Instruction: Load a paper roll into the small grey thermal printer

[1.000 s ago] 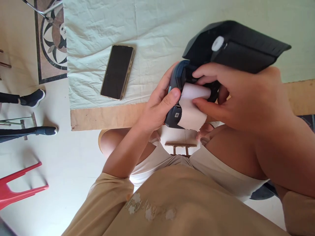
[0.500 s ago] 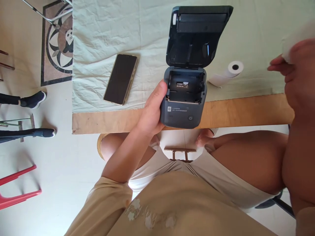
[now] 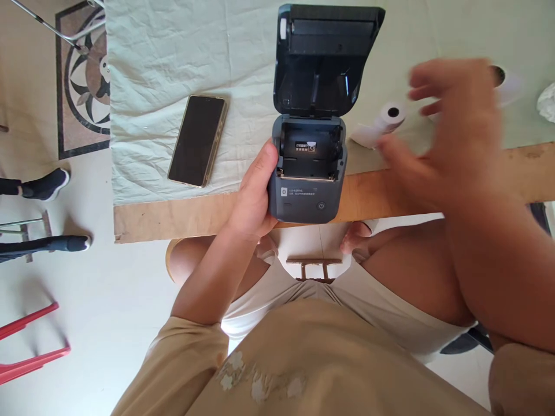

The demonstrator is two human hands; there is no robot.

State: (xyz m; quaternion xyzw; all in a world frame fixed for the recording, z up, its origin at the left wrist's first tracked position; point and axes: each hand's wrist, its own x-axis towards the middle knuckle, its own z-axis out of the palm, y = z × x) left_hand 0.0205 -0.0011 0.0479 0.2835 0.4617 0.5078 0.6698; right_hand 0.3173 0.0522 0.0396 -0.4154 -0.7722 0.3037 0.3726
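Seated person viewed from above: beige shirt nearest the camera, white shorts and bare knees beyond it.

Left hand: grip closed around the left side of the printer, thumb lying along its upper left corner. The printer is dark grey and sits at the near edge of the counter, partly overhanging it. Its lid stands swung fully back, away from the person, and the paper bay holds only a small white label on its back wall.

Right hand: blurred by motion, raised over the counter to the right of the printer. Its grip is spread, fingers apart, with nothing in it.

Roll: white paper with a dark core hole, lying on its side on the cloth, just right of the printer and just left of the right hand's thumb. Touching or not cannot be told through the blur. A second roll shows partly behind the right hand's fingers.

Phone: dark screen up, on the cloth, left of the printer and clear of it.

Cloth: pale green, creased, covering the counter except for a bare wooden strip along the near edge.

Far right, at the frame edge: crumpled white paper.

Left, on the floor: another person's dark shoes and a red stool.
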